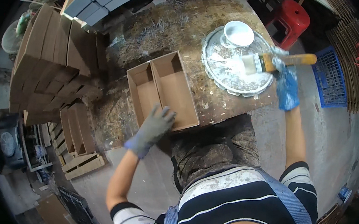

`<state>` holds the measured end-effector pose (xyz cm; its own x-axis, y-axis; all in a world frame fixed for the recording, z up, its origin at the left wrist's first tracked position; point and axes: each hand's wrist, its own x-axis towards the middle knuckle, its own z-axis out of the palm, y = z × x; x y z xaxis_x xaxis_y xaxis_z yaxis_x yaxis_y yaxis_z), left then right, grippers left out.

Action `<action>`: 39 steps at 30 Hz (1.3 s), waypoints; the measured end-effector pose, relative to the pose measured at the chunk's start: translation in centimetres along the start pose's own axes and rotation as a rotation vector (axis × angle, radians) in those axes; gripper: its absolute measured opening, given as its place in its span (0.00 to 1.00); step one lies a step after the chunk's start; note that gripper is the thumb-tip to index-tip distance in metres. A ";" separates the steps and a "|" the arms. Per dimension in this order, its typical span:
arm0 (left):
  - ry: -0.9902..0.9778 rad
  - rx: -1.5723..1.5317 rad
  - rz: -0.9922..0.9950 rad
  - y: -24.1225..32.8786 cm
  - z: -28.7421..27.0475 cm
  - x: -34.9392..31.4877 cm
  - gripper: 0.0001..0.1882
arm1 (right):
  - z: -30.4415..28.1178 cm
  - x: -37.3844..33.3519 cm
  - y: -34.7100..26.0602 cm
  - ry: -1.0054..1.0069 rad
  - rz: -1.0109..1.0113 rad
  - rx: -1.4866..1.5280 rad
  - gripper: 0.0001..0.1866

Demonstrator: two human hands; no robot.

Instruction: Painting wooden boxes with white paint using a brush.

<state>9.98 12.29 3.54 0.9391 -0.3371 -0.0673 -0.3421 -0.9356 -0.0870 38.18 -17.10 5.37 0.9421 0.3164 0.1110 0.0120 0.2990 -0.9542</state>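
On the worktable stands a brown cardboard box [179, 92] with a lengthwise divider making two compartments. My left hand [156, 126], in a grey glove, is at its near wall, fingers spread and reaching over the edge. Over to the right, my right hand [287, 87], in a blue plastic glove, is closed around the wooden handle of a wide paintbrush [271, 62]. The bristles are coated white and lie over a round tray [216, 79] smeared with a white paste. A white bowl [239, 33] stands on the far part of this tray.
Brown boxes [49, 58] are piled high at the left, with another divided box [77, 128] on a wooden pallet [84, 165] below. Pale boxes [99, 0] line the far left. To the right are a red stool [291, 19] and a blue crate [329, 78].
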 end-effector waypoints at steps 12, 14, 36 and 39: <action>0.103 -0.255 -0.753 5.7 2.3 -5.8 0.20 | 4.4 13.9 3.3 -0.071 -0.347 -0.743 0.13; 0.076 -0.243 -0.749 6.1 1.3 -5.6 0.20 | 3.8 14.8 4.7 -0.079 -0.241 -0.818 0.14; 0.951 -1.020 -1.694 14.2 3.6 -6.6 0.27 | -7.8 16.9 9.0 0.190 -0.277 -0.485 0.08; 1.145 -1.835 -1.697 14.0 5.5 -7.6 0.26 | -4.9 15.6 7.3 0.140 -0.370 -0.308 0.09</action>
<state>-2.12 2.33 -2.62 0.1797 0.8102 -0.5579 -0.0540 0.5745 0.8168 54.57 -14.43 -1.20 0.8914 0.1096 0.4398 0.4329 0.0819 -0.8977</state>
